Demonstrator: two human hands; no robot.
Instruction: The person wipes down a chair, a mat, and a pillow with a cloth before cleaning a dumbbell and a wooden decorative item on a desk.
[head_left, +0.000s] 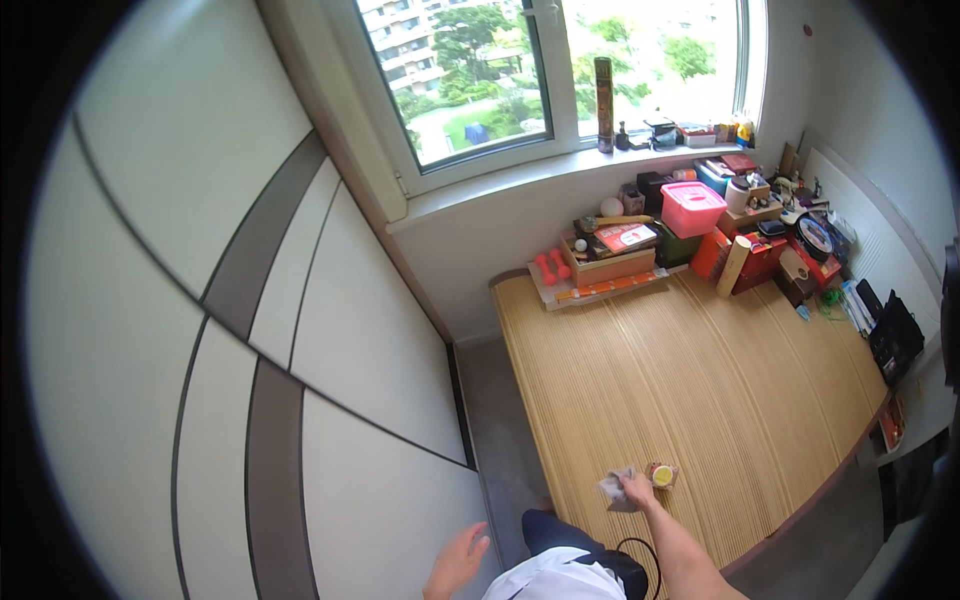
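My right hand (638, 490) is shut on a crumpled greyish cloth (619, 491) over the near part of a bed covered with a bamboo mat (645, 375). Just right of that hand, on the mat, stands a small container with a yellow round top (663, 476); whether the hand touches it I cannot tell. My left hand (459, 561) hangs low beside my body, near the white wardrobe doors, its fingers apart and holding nothing.
White wardrobe doors (375, 315) rise on the left. Along the bed's far side stand a cardboard box (611, 270), pink dumbbells (553, 267), a pink lidded tub (691, 210) and many other items. A black bag (896, 337) leans at the right. Behind is a windowsill (495, 184).
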